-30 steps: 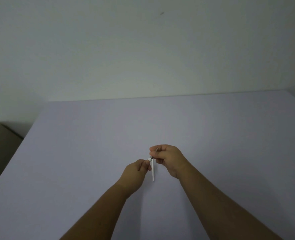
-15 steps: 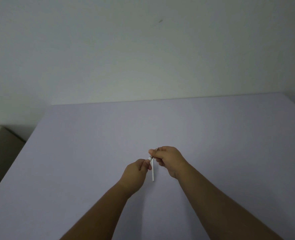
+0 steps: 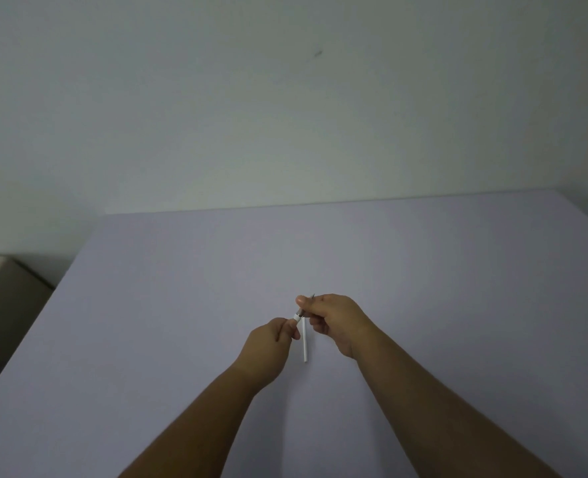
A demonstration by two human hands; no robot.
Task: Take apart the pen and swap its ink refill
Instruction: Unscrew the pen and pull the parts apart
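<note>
1. Two bare hands meet over a pale lavender table (image 3: 182, 305), both closed around one small pen (image 3: 299, 314).
2. Left hand (image 3: 268, 343) curls shut on the pen's white end, fingers wrapped, thumb against it.
3. Right hand (image 3: 334, 320) pinches the darker upper part between thumb and bent fingers; a thin dark tip pokes out just above the thumb.
4. One white tube (image 3: 305, 341), thin and straight, lies on the table between the wrists, directly below the held pen; whether it touches the hands cannot be told.
5. Count: two hands, one pen, one loose tube.
</note>
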